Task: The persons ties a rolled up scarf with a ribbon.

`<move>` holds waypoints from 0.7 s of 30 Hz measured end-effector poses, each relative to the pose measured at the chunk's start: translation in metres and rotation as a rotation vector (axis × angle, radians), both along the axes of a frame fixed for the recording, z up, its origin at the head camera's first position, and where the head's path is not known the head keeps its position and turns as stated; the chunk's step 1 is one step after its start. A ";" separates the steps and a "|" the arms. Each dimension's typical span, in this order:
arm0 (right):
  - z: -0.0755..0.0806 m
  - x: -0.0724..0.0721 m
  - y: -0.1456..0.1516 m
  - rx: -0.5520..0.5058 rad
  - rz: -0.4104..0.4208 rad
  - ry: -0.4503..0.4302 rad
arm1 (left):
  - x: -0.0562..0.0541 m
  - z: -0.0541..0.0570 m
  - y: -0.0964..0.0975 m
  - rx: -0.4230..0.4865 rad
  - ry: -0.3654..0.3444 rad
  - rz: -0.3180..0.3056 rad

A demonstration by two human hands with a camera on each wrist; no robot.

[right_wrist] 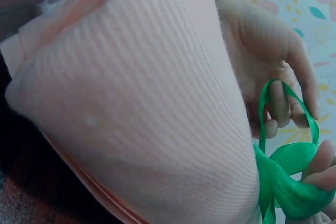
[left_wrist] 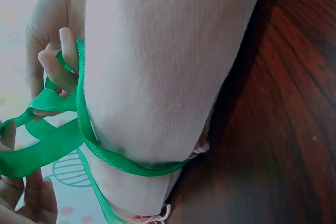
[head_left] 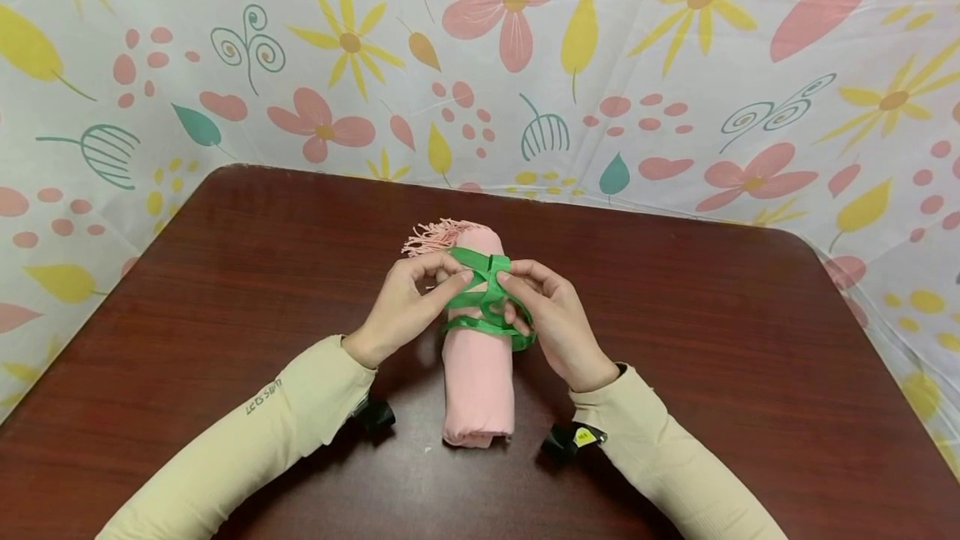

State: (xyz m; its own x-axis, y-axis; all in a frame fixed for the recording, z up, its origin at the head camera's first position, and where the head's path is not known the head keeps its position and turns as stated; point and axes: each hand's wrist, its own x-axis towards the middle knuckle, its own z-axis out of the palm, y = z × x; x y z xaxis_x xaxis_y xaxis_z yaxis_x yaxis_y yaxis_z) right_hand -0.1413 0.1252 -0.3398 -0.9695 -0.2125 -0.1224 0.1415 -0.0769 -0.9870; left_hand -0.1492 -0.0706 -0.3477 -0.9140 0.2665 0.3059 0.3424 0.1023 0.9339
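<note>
A pale pink knitted scarf, rolled into a cylinder, lies lengthwise on the table with its tasselled fringe at the far end. Green satin ribbon wraps across the far half of the roll in several bands. My left hand pinches ribbon between thumb and fingers over the roll. Opposite it, my right hand pinches another part of the ribbon, its lower fingers curled beside the roll. From the right wrist, a loop of ribbon stands between the hands, beside the ribbed scarf.
The dark brown wooden table extends around the roll on every side. Behind it hangs a white cloth printed with flowers and leaves. Black wrist cameras hang below both cream sleeves, close to the tabletop.
</note>
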 end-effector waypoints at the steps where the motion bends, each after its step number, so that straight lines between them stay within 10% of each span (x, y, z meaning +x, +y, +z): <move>1: 0.000 0.000 0.000 0.002 -0.002 -0.002 | 0.000 0.001 0.000 -0.002 0.003 0.000; 21: 0.000 -0.001 -0.001 -0.030 0.004 0.008 | 0.000 0.006 -0.004 0.010 0.049 -0.022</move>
State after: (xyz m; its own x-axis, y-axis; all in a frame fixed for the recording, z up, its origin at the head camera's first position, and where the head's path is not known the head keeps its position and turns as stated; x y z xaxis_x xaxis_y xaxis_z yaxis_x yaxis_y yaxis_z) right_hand -0.1419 0.1239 -0.3394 -0.9695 -0.2200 -0.1079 0.1337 -0.1056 -0.9854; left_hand -0.1493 -0.0742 -0.3413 -0.8919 0.2831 0.3528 0.3898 0.0855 0.9169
